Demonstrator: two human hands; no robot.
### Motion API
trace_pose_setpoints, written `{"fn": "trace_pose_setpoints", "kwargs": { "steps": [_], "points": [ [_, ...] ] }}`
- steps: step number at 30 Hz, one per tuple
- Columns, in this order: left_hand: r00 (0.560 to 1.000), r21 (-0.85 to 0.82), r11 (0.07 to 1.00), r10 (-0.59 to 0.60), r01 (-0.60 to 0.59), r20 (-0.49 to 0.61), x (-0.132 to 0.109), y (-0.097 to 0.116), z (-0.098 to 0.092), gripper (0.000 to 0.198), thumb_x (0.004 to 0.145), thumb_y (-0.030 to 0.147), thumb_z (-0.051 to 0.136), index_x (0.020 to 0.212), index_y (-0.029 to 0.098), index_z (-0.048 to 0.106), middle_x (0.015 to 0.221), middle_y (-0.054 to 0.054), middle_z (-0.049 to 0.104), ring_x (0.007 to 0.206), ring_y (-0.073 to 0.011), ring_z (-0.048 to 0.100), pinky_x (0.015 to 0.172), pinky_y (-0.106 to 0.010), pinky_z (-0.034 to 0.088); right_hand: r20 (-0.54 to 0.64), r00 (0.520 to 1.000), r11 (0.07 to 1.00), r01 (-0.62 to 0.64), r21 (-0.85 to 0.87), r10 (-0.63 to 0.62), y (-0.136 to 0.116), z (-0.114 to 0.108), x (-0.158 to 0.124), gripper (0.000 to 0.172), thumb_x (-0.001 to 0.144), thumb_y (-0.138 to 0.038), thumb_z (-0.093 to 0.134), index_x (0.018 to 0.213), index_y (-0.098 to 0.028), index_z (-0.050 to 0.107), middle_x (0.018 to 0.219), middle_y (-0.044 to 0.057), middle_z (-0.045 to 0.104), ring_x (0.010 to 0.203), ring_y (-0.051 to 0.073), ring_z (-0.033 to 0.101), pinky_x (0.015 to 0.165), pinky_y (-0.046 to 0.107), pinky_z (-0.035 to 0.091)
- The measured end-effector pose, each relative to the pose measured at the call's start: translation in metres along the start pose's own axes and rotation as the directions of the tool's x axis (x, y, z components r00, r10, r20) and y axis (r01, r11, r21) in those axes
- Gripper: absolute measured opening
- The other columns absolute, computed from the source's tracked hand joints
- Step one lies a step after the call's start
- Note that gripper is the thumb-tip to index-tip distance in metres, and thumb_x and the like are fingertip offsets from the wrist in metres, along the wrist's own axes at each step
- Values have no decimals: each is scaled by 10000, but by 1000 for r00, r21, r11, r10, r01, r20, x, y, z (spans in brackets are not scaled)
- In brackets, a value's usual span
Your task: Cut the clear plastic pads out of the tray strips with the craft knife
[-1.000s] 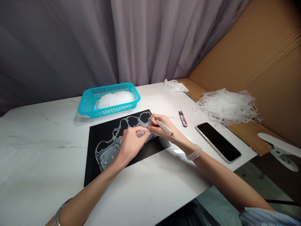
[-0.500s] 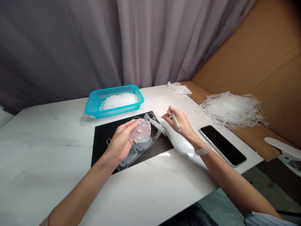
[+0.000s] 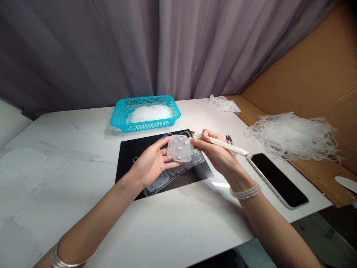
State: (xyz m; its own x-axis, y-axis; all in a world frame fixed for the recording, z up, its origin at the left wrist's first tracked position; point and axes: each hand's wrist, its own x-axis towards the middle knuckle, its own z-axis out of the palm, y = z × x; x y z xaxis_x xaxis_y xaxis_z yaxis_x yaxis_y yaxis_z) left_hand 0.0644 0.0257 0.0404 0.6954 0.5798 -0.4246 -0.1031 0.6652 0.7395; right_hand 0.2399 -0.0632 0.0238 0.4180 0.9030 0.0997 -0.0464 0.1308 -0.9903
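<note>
A translucent, palm-sized moulded piece with small raised bumps is up in the air over a black mat. My left hand holds it by its left edge and underside, palm up. My right hand pinches the piece's right edge between thumb and finger. That same hand also grips a pen-shaped tool with a pale wrapped handle, its thin tip pointing left. Below, partly hidden by my hands, a clear moulded sheet with similar shapes lies on the mat.
Behind the mat stands a blue basket holding a heap of translucent pieces. A smartphone lies to the right, near a pile of white webbed scraps. Another scrap lies at the back. Two dark pointed tips show behind my right hand.
My right hand has come in from the side to touch the piece, and the tool has swung to point left. The piece is now tilted flatter towards me. The view has shifted slightly.
</note>
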Motion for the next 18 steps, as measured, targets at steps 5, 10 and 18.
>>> {"fn": "trace_pose_setpoints", "kwargs": {
  "steps": [5, 10, 18],
  "points": [
    [995, -207, 978, -51, 32, -89, 5, -4, -2, 576, 950, 469, 525, 1416, 134, 479, 1435, -221, 539, 1280, -344, 581, 1049, -532, 493, -120, 979, 969, 140, -202, -167, -5, 3, -11, 474, 835, -362, 742, 640, -239, 329, 630, -30, 458, 735, 185, 600, 667, 315, 437],
    [988, -336, 936, -55, 102, 146, 3, -3, -3, 580, 986, 449, 392, 1405, 61, 493, 1298, -227, 647, 1212, -342, 626, 1027, -541, 495, -10, 987, 961, 155, -228, -162, -6, 4, -18, 463, 884, -416, 705, 651, -241, 345, 736, 22, 630, 943, 266, 699, 771, 372, 486],
    [982, -328, 938, -51, 109, 183, 3, 0, -3, 573, 976, 421, 389, 1411, 68, 511, 1305, -221, 655, 1203, -334, 636, 1013, -522, 494, -18, 1000, 999, -22, 38, 23, 5, -13, -9, 423, 840, -371, 752, 690, -239, 379, 748, 11, 634, 885, 216, 689, 870, 397, 539]
  ]
}}
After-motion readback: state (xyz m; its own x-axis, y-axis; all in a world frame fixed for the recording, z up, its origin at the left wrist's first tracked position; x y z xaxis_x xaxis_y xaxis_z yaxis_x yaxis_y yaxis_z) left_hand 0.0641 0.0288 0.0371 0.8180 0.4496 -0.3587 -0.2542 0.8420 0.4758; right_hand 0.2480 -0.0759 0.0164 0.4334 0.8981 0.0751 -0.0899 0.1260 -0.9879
